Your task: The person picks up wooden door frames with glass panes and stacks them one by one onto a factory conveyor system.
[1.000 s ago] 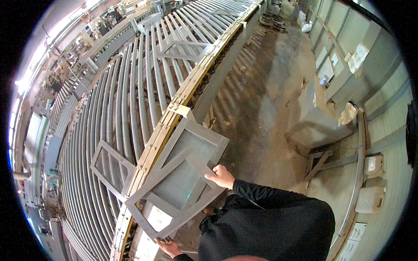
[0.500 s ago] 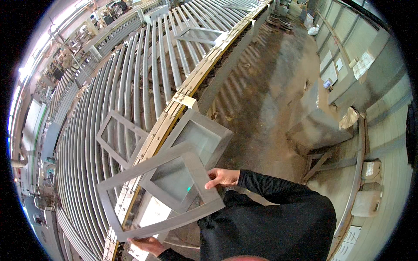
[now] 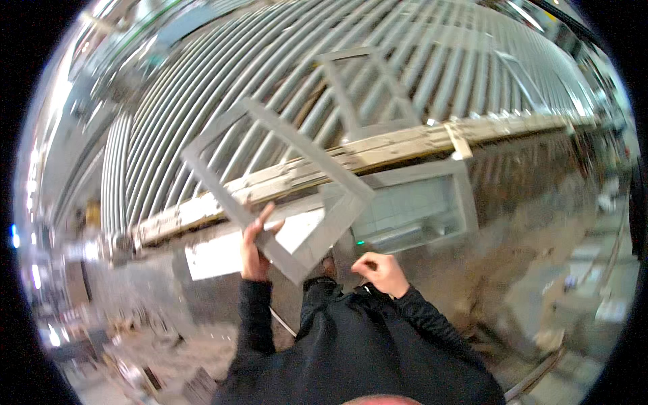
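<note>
Grey frame (image 3: 309, 152) first: in the head view, it hangs tilted in front of you, one corner pointing near, its far part over the rollers (image 3: 196, 111) beyond the pale rail (image 3: 405, 150). Your left hand (image 3: 254, 248) grips its left bar close to that near corner. Your right hand (image 3: 385, 273) is off it, just to the right of the near corner, fingers curled; blur hides whether they pinch anything.

Expect it to be fairly light, since the middle is open, and stiff, with flat bars that may feel smooth and slide a little. Held by one corner, it will likely twist; opposite bars give you better balance. Mind its corners, which could chip against the rail. Right of it, the framed panel (image 3: 466, 196) looks glazed, so probably heavier and more fragile: hold that by its border.
</note>
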{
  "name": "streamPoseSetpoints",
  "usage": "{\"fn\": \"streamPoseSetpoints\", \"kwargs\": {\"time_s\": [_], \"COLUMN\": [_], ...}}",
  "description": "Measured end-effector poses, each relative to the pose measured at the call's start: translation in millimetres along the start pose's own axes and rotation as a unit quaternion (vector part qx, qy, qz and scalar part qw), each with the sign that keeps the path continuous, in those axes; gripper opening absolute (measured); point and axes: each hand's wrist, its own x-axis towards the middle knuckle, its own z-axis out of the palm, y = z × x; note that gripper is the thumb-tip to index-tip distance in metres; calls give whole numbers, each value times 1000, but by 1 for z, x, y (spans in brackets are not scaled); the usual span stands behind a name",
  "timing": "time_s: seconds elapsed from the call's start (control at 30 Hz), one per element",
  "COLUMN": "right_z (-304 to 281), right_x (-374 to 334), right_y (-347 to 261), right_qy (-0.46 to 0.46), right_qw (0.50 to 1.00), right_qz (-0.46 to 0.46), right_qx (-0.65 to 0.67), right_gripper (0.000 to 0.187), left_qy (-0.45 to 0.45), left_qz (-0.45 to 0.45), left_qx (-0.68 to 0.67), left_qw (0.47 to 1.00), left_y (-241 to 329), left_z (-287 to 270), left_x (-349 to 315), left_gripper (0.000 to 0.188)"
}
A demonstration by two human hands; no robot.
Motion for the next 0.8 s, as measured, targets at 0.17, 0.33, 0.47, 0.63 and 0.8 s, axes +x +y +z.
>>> {"fn": "streamPoseSetpoints", "kwargs": {"time_s": [0.17, 0.33, 0.47, 0.63, 0.8], "right_z": [-9, -33, -31, -47, -51], "right_x": [22, 37, 43, 41, 48], "right_y": [35, 21, 28, 20, 6], "right_qy": [119, 217, 328, 366, 406], "right_qw": [990, 972, 942, 915, 891], "right_qz": [-56, -45, -10, 41, 84], "right_qx": [-42, -83, -65, -164, -185], "right_gripper": [28, 35, 35, 33, 30], "left_qy": [-22, -19, 24, 68, 200], "left_qz": [-50, -67, -77, -121, -52], "left_qx": [77, 125, 211, 242, 479], "left_qw": [996, 990, 974, 960, 853], "left_y": [67, 121, 166, 193, 204], "left_z": [-104, -165, -204, -312, -364], "left_x": [137, 279, 375, 481, 512], "left_gripper": [88, 58, 42, 35, 26]}}
